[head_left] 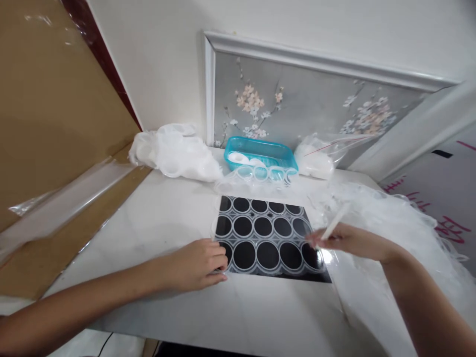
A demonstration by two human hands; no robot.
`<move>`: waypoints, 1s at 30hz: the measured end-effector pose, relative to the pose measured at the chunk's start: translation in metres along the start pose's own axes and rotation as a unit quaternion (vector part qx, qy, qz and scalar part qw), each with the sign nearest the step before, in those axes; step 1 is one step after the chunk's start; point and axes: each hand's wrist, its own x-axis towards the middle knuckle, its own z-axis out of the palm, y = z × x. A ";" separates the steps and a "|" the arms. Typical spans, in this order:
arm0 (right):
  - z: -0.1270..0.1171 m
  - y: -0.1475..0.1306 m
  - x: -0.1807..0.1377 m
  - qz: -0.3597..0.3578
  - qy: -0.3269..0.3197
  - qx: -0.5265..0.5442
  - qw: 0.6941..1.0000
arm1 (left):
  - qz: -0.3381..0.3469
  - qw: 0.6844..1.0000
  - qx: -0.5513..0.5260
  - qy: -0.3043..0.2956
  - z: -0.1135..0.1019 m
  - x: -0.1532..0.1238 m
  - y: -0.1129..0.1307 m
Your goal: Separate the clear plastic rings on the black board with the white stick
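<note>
A clear plastic sheet of round cup shapes (265, 228) lies over a black panel set in the white table (156, 218). My left hand (197, 265) rests with curled fingers on the sheet's near left corner, pressing it down. My right hand (345, 241) is at the sheet's right edge, fingers pinched around a thin white stick (334, 223) that points up and to the right.
A turquoise basket (260, 151) with white round pieces stands at the back by a framed floral picture (297, 104). White plastic bags (174, 151) lie at the back left, a clear bag (320, 158) at the back right. Crumpled clear plastic (401, 223) covers the right. Cardboard (55, 124) leans at left.
</note>
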 end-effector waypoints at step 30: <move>0.187 -0.072 0.063 -0.187 0.028 0.056 0.980 | 0.011 0.999 0.023 0.042 0.044 -0.013 -0.001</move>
